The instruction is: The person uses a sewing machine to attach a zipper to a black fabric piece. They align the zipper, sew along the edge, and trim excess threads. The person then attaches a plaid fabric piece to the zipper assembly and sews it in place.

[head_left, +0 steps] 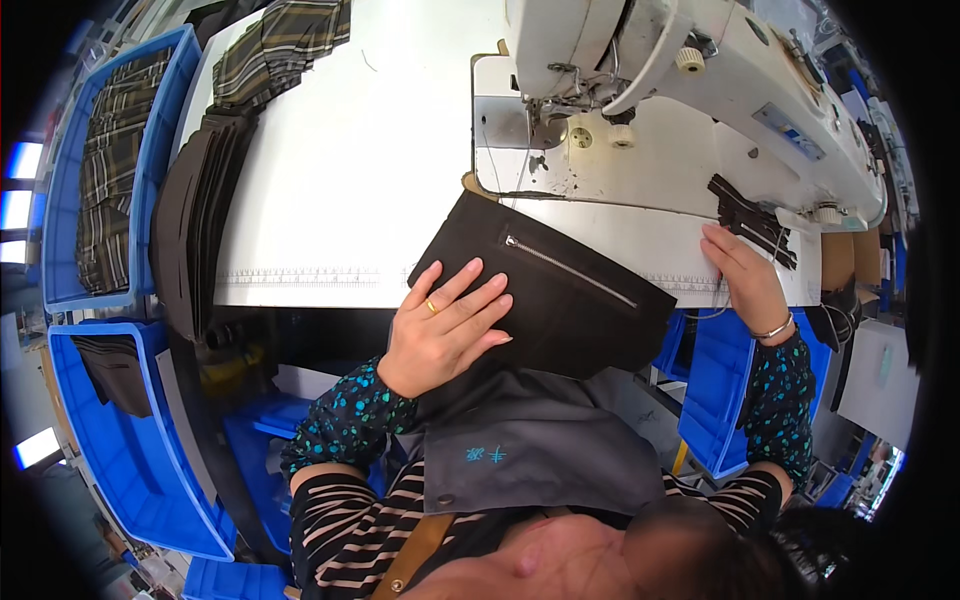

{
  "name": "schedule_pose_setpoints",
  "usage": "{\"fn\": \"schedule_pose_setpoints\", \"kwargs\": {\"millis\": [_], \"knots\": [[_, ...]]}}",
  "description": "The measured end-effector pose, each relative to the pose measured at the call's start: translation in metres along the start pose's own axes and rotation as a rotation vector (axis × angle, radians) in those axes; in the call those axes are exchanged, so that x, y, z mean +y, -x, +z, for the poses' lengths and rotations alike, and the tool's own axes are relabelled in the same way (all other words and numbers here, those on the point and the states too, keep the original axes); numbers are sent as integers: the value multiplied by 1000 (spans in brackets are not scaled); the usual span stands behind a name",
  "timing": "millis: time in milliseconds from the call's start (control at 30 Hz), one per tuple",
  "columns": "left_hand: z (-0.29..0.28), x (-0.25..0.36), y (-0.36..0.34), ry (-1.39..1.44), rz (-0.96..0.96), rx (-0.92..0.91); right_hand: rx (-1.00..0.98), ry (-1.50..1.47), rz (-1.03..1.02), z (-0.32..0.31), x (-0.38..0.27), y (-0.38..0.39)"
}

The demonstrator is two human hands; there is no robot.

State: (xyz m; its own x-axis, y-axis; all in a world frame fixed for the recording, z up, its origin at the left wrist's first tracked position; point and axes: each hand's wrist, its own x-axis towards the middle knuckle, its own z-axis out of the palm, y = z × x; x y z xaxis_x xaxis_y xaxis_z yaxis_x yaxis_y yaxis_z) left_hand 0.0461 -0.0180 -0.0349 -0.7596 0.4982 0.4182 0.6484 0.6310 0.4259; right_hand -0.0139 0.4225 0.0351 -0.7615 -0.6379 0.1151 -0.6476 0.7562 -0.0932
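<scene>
A dark brown fabric panel (560,325) with a silver zipper (570,270) set into it lies at the table's front edge, partly hanging over toward my lap. My left hand (445,325) rests flat on the panel's left part, fingers spread, a ring on one of them. Off to the right, my right hand (748,280) is at the table edge with its fingers stretched out and nothing visible in them. Just beyond those fingertips lies a small bunch of dark zippers (752,222). The sewing machine (600,60) stands behind the panel, its needle area over the metal plate.
On the left are a stack of dark panels (200,215), plaid fabric pieces (280,50) and a blue bin (165,150) of plaid cloth. A lower blue bin (150,450) holds a dark piece. Another blue bin (720,390) sits below the table at right. A printed ruler runs along the table edge.
</scene>
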Motion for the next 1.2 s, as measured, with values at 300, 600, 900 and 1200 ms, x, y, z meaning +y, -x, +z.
{"fn": "schedule_pose_setpoints", "kwargs": {"millis": [300,600,900,1200], "knots": [[12,-6,6,-117,85,95,64,-344,298,-1,-22,-41],[15,-9,5,-150,120,126,214,60,-53,58,-89,-145],[18,-10,6,-178,144,166,151,120,-26,49,-88,-147],[20,-11,4,-202,148,192,154,-119,95,50,-107,-166]]}}
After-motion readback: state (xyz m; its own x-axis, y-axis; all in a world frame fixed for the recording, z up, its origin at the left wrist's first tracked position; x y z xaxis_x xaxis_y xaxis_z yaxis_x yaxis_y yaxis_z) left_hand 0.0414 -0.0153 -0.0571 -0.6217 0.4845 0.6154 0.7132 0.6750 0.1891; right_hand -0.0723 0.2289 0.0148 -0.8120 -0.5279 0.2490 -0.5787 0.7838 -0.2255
